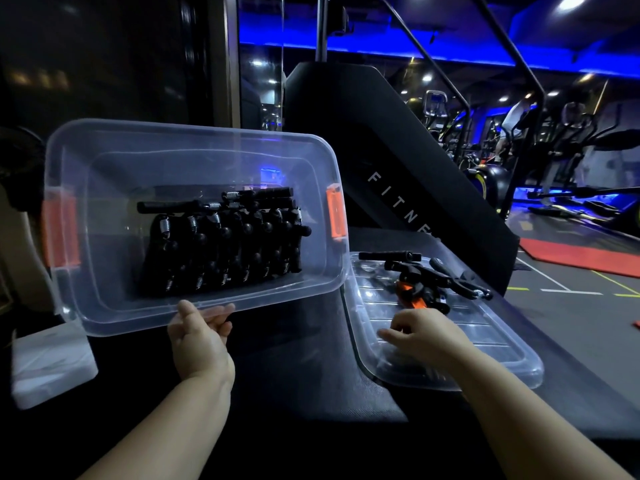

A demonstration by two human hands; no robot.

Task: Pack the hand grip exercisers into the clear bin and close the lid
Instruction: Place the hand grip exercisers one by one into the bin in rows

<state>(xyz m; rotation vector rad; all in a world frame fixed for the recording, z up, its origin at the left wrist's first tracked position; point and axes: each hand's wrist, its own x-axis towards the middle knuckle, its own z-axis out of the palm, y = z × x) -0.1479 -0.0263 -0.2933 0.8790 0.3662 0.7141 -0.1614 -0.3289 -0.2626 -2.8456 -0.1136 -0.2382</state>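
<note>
The clear bin (104, 306) with orange side latches (336, 214) is tipped up toward me, its open top facing the camera. Several black hand grip exercisers (225, 244) with steel springs lie packed in a row inside it. My left hand (199, 336) grips the bin's near rim. To the right the clear lid (485, 355) lies flat on the dark surface, with a few loose exercisers (426, 271) and an orange one (410, 294) on its far end. My right hand (420, 334) rests over the lid just in front of them, fingers spread, holding nothing.
A white foam-like block (52, 362) lies at the left beside the bin. A black slanted machine housing (381, 150) rises behind. Gym machines (554, 150) and a red mat (581, 254) fill the floor at the right.
</note>
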